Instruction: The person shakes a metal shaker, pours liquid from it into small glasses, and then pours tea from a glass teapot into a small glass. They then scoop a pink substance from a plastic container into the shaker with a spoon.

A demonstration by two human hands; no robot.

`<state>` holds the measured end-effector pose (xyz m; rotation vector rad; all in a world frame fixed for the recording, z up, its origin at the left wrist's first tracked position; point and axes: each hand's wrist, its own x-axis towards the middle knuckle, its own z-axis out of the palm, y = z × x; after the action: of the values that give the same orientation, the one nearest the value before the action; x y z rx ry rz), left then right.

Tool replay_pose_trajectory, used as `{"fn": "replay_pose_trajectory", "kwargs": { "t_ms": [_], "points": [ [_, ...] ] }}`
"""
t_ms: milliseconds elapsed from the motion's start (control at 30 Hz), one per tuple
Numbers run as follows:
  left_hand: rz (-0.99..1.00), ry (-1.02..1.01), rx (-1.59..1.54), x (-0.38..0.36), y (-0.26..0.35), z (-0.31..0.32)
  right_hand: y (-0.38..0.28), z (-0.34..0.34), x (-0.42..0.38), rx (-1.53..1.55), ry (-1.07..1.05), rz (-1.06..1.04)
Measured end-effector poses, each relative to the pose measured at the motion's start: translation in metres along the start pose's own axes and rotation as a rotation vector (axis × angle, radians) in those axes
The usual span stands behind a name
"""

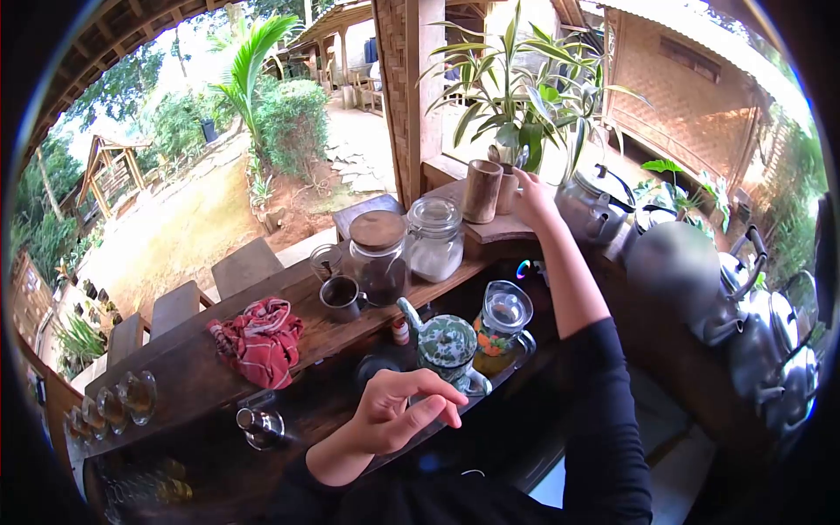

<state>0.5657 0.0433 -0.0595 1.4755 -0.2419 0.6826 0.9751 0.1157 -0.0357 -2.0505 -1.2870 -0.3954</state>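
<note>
My right hand (532, 199) is stretched out to the corner ledge, at a bamboo cup (506, 188) beside a taller bamboo cup (482, 191); its fingers are partly hidden, and what they hold cannot be made out. My left hand (404, 409) hovers in front of a green and white patterned teapot (447, 343), fingers loosely curved and apart, holding nothing. Right of the teapot stands a glass pitcher (505, 317) with a floral pattern. Behind them are a jar with a wooden lid (378, 258), a clamp-lid jar of white contents (434, 249) and a metal mug (342, 297).
A red checked cloth (262, 341) lies on the wooden counter (188, 363). Several glasses (112, 407) line its left end. A small metal-topped bottle (260, 426) sits near the front. Several metal kettles (595, 203) line the right side. A potted plant (525, 96) rises behind the cups.
</note>
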Motion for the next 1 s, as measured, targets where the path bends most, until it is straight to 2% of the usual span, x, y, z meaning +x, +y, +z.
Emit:
{"fn": "replay_pose_trajectory", "kwargs": {
  "t_ms": [33, 133, 267, 433, 500, 667, 733, 867, 933, 1000],
  "points": [
    [0.018, 0.006, -0.013, 0.003, 0.0, 0.002, 0.003, 0.01, 0.011, -0.069, -0.057, 0.055],
    [0.034, 0.025, -0.017, 0.007, -0.002, -0.001, 0.002, 0.033, 0.027, -0.07, -0.006, 0.133],
    [0.042, 0.074, -0.01, 0.005, -0.008, -0.007, 0.02, 0.057, 0.046, -0.11, -0.023, 0.148],
    [0.088, 0.091, -0.013, 0.006, -0.012, -0.007, 0.011, 0.046, 0.033, 0.067, 0.08, 0.141],
    [0.087, 0.088, 0.0, 0.007, -0.012, -0.005, 0.008, 0.035, 0.03, 0.092, 0.136, -0.029],
    [0.075, 0.084, 0.0, 0.004, -0.014, 0.002, -0.021, -0.01, 0.014, 0.234, 0.278, -0.179],
    [0.07, 0.084, 0.003, 0.002, -0.012, 0.005, -0.036, -0.036, 0.007, 0.115, 0.449, -0.419],
    [0.086, 0.095, 0.027, -0.003, -0.009, 0.009, -0.083, -0.079, -0.039, 0.402, 0.47, -0.452],
    [0.093, 0.159, 0.073, -0.007, -0.009, 0.011, -0.106, -0.09, -0.066, 0.527, 0.517, -0.546],
    [0.084, 0.186, 0.102, -0.013, -0.012, 0.011, -0.13, -0.098, -0.106, 0.709, 0.475, -0.461]
  ]
}}
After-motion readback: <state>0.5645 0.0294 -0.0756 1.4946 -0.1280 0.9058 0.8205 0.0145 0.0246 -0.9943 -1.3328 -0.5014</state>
